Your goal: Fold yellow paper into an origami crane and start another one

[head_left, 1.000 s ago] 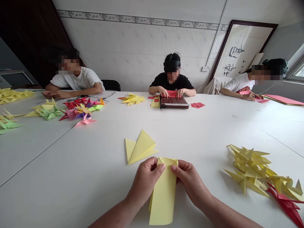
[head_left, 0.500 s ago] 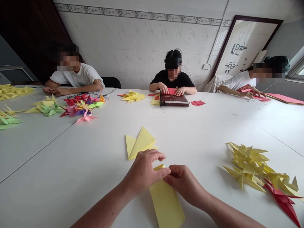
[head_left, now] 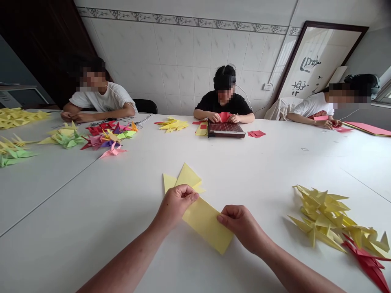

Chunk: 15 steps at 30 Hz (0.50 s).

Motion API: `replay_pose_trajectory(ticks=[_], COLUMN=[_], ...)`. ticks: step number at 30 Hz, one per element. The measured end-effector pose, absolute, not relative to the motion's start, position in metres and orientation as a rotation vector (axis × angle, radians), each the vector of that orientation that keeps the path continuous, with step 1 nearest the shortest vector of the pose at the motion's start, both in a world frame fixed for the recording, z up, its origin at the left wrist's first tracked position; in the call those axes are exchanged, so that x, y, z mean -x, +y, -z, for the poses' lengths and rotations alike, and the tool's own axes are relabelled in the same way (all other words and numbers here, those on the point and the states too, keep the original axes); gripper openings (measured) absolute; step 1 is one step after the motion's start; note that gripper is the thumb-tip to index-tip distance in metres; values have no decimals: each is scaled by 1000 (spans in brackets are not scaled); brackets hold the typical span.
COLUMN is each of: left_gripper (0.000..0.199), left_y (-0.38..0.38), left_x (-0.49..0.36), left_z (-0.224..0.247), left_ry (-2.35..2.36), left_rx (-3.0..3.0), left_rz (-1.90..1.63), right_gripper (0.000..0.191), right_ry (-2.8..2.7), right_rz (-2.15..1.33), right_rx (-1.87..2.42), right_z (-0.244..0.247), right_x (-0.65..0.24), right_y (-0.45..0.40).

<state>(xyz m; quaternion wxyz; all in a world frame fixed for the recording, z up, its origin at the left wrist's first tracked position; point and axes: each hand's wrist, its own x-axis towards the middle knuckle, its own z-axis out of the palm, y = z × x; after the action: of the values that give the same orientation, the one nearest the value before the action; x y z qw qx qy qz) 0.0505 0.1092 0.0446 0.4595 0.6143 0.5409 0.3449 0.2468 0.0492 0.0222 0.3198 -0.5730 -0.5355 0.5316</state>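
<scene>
From here I see a long white surface (head_left: 91, 211) with paper cranes spread across it and co-workers seated at the far side. A heap of yellow paper cranes (head_left: 320, 215) sits off to my right, with a red paper crane (head_left: 368, 262) at its edge. Nearer in, a folded yellow paper (head_left: 186, 177) lies just past my left hand (head_left: 175, 205), partly hidden by it.

That hand is closed, pinching one end of a yellow paper strip (head_left: 206, 221), which lies slantwise across the surface in front of me. My right hand (head_left: 240, 224) grasps the strip's other side, its thumb pressed on top.

I judge the nearby folded paper the main risk: one careless swing of the strip could knock it aside. Uneven pulling between my hands could also crease the strip in the wrong place, or tear it.
</scene>
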Motion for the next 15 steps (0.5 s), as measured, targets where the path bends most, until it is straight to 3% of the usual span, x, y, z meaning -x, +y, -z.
replay_pose_trajectory(ticks=[15], left_gripper=[30], left_y=[115], left_x=[-41], left_z=[-41], left_ry=[1231], left_rx=[-847], left_rz=[-1221], right_gripper=[39], right_ry=[-898], right_rz=[-1188], right_rx=[1345], right_z=[-19], right_x=[-262], right_y=[56])
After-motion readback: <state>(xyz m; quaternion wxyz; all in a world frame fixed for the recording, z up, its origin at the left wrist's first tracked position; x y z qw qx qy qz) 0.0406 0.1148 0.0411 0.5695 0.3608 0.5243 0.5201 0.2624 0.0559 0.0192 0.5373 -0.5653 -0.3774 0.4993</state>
